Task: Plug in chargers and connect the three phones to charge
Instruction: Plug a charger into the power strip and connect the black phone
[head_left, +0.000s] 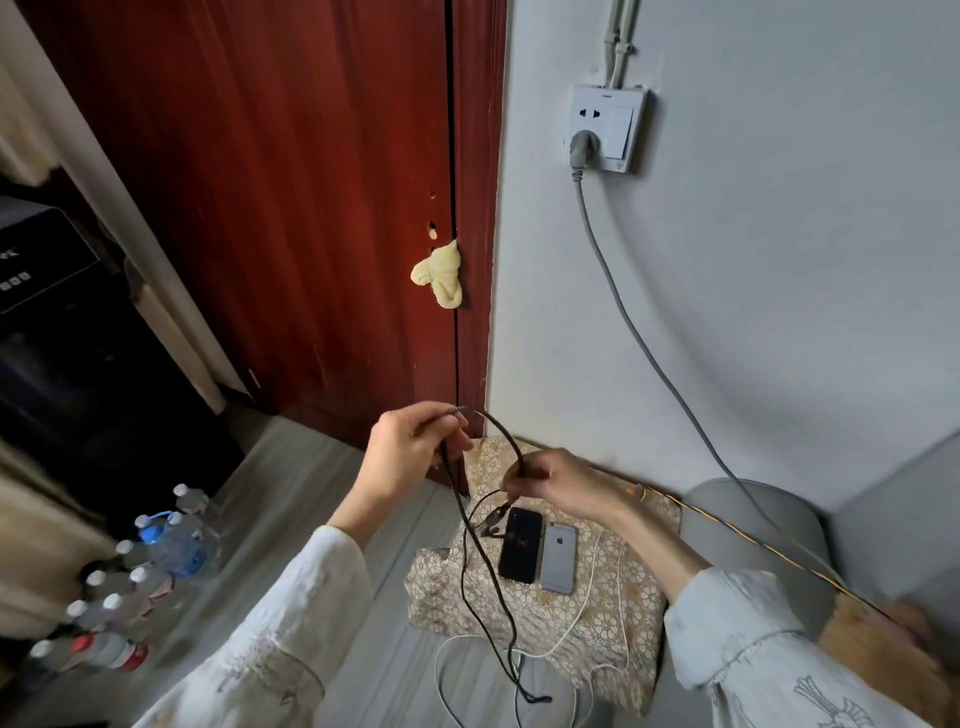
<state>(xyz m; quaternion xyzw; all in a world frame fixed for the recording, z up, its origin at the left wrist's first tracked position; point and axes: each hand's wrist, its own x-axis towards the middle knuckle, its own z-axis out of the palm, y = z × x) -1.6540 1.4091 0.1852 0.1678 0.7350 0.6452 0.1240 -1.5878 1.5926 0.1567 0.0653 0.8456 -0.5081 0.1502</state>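
While both hands hold a black cable (485, 551) above the patterned tabletop (613, 618), left hand (410, 452) fingers pinch its raised end and right hand (556, 480) fingers curl round it; two phones (540, 553) lie below, near a white cable (587, 603).

You get soft, even daylight on the pale wall (779, 260) with no glare; left of it the dark cabinet (62, 338) sinks into shadow. Straight lines bow near the edges, and the bottles (156, 561) below look slightly blurred
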